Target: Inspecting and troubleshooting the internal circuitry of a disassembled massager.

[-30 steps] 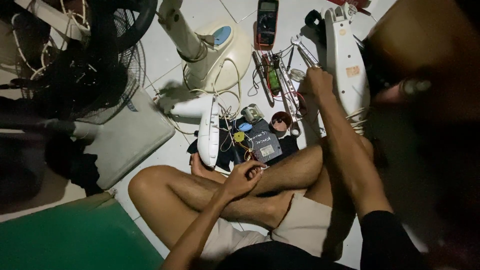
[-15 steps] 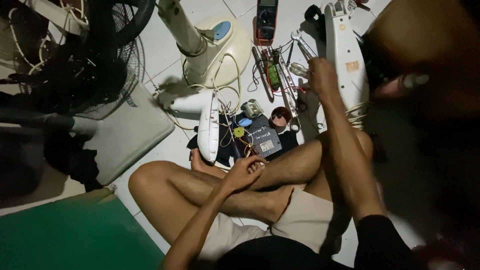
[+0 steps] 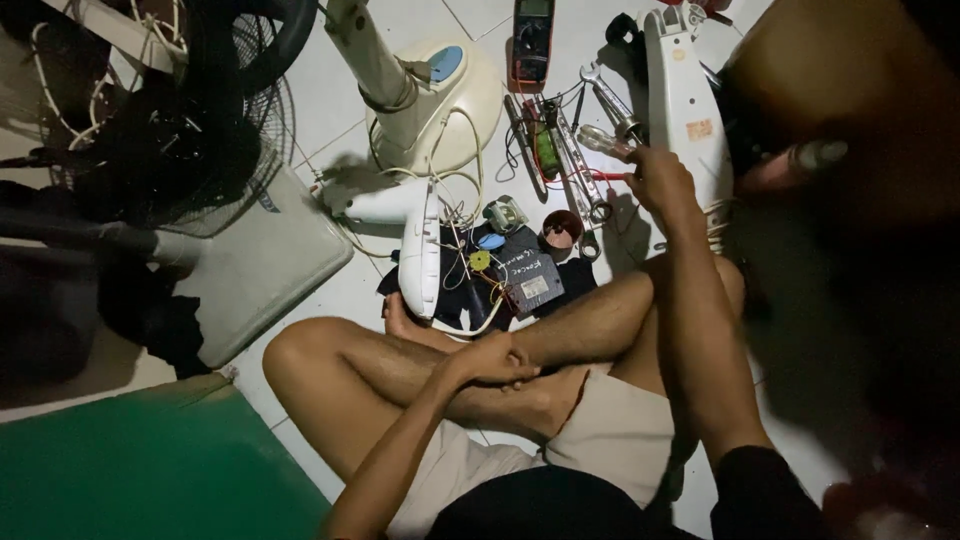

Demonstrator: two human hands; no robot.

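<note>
A: Surface?
B: White tiled floor (image 3: 330,120), dimly lit, grout lines visible. Green mat (image 3: 150,470) at lower left. Dark, blurred mass filling the right side; cannot tell what.

A: Position of the person?
B: Seated cross-legged on the tiles, bare legs folded, light shorts.

A: Right hand?
B: Right hand (image 3: 660,180) stretched forward over the tool scatter, fingers curled around a clear-handled screwdriver (image 3: 600,140). Screwdriver just beside a long white housing (image 3: 685,110), among wrenches (image 3: 575,165) laid flat on the floor.

A: Left hand?
B: Left hand (image 3: 500,360) resting on the crossed shin, fingers loosely bent, holding nothing.

A: Parts in front of the legs?
B: Opened white casing (image 3: 420,250) on edge, wires trailing out. Dark circuit board (image 3: 530,280) beside it, touching a black cloth. Small round copper-coloured part (image 3: 560,230) near the board.

A: Farther out?
B: Round white fan base (image 3: 450,100) with upright pole, well apart from the hands. Meter (image 3: 532,40) at the top edge. Black fan guard (image 3: 200,130) and grey square panel (image 3: 260,270) at left.
</note>
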